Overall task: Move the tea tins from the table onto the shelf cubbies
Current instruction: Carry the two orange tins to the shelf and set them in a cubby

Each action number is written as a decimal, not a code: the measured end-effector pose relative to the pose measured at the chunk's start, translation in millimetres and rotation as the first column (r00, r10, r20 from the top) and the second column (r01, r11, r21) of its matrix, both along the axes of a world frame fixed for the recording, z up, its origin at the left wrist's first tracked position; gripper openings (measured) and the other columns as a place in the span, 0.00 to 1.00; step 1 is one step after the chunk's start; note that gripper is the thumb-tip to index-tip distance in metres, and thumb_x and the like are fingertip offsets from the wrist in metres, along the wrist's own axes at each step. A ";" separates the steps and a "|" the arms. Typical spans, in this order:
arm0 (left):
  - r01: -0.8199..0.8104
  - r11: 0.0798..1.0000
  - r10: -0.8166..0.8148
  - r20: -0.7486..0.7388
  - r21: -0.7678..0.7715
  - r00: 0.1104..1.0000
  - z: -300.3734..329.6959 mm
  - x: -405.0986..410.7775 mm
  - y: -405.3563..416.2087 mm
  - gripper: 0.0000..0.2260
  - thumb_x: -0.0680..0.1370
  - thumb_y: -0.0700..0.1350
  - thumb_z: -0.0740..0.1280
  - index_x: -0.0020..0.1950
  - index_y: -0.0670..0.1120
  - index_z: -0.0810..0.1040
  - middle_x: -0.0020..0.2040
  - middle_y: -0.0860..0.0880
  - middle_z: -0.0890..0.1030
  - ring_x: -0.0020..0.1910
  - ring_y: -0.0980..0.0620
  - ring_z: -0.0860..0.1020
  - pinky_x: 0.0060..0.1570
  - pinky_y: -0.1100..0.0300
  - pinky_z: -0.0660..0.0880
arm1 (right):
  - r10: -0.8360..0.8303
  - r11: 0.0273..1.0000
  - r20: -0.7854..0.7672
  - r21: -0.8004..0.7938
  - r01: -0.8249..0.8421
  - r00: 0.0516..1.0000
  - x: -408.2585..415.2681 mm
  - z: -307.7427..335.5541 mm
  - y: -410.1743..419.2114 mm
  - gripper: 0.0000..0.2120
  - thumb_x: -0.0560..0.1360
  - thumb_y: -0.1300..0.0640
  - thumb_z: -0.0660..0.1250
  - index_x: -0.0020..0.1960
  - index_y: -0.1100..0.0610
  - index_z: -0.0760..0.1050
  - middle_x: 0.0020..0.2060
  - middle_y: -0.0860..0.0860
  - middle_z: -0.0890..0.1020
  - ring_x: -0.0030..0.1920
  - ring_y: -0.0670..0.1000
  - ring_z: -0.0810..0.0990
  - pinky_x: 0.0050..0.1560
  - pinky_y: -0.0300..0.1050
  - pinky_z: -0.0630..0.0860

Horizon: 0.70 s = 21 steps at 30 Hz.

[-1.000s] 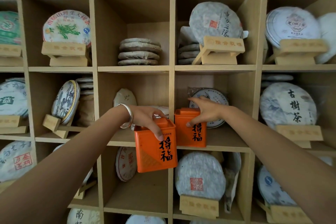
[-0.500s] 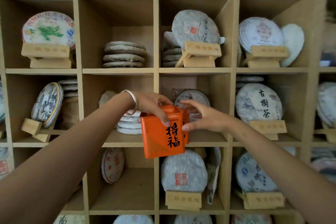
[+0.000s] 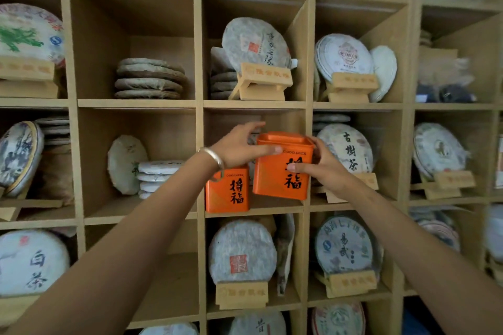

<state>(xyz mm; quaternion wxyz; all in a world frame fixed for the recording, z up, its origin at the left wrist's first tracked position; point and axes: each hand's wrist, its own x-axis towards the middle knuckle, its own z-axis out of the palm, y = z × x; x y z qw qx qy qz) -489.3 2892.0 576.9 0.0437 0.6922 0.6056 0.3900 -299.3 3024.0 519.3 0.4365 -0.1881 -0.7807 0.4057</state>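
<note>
Two orange tea tins with black characters are in the middle cubby of the wooden shelf (image 3: 200,160). One orange tin (image 3: 228,190) stands on the cubby floor at its left side. The second orange tin (image 3: 280,168) is held just above the floor to the right of it, slightly tilted. My left hand (image 3: 239,145) grips its top left, thumb across the front. My right hand (image 3: 321,164) holds its right side, thumb on the front. A silver bangle circles my left wrist.
The surrounding cubbies hold paper-wrapped round tea cakes, some on wooden stands (image 3: 262,80), some stacked flat (image 3: 149,79). A tea cake (image 3: 345,149) on a stand sits in the cubby right of the tins. A divider (image 3: 309,160) stands close to the held tin.
The view shifted, so the shelf slid left in frame. My right hand left the first tin standing in the cubby and came onto the second tin, which moved right into the same cubby.
</note>
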 end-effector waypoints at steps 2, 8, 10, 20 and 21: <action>-0.004 1.000 0.002 0.097 0.018 0.995 -27.2 -4.6 6.4 0.37 0.70 0.55 0.73 0.74 0.48 0.61 0.68 0.48 0.71 0.62 0.50 0.74 0.58 0.55 0.74 | -0.057 0.998 -0.032 -0.017 0.056 0.998 4.9 -1.0 8.3 0.57 0.52 0.43 0.81 0.75 0.47 0.56 0.59 0.45 0.74 0.57 0.46 0.76 0.52 0.46 0.79; -0.049 0.993 0.018 0.261 0.111 0.965 -103.0 6.3 23.7 0.28 0.71 0.48 0.75 0.67 0.49 0.66 0.55 0.53 0.77 0.49 0.59 0.78 0.45 0.66 0.77 | -0.131 0.991 0.045 0.028 0.130 0.990 -8.3 -12.5 17.8 0.50 0.61 0.52 0.81 0.75 0.51 0.55 0.62 0.47 0.73 0.54 0.43 0.76 0.48 0.40 0.77; -0.109 0.978 0.059 0.268 0.176 0.962 -117.0 11.5 30.8 0.26 0.70 0.49 0.75 0.64 0.50 0.68 0.55 0.53 0.78 0.52 0.53 0.79 0.51 0.56 0.78 | -0.156 0.987 0.078 0.048 0.153 0.985 -11.8 -17.5 20.7 0.49 0.61 0.51 0.80 0.74 0.52 0.56 0.64 0.49 0.74 0.57 0.47 0.77 0.57 0.47 0.77; -0.213 0.937 0.148 0.235 0.278 0.961 -141.2 6.1 50.9 0.27 0.69 0.50 0.75 0.64 0.50 0.68 0.55 0.53 0.78 0.52 0.52 0.79 0.52 0.51 0.79 | -0.174 0.971 0.132 0.189 0.147 0.976 -21.1 -28.8 26.9 0.30 0.64 0.52 0.79 0.59 0.36 0.68 0.42 0.36 0.81 0.41 0.29 0.78 0.34 0.22 0.70; -0.216 0.938 0.153 0.236 0.270 0.960 -142.7 5.2 51.7 0.27 0.70 0.50 0.75 0.65 0.49 0.68 0.56 0.51 0.78 0.52 0.51 0.79 0.52 0.50 0.78 | -0.196 0.963 0.132 0.211 0.166 0.972 -21.7 -31.4 26.6 0.29 0.64 0.51 0.78 0.58 0.35 0.68 0.40 0.34 0.80 0.40 0.26 0.76 0.34 0.19 0.68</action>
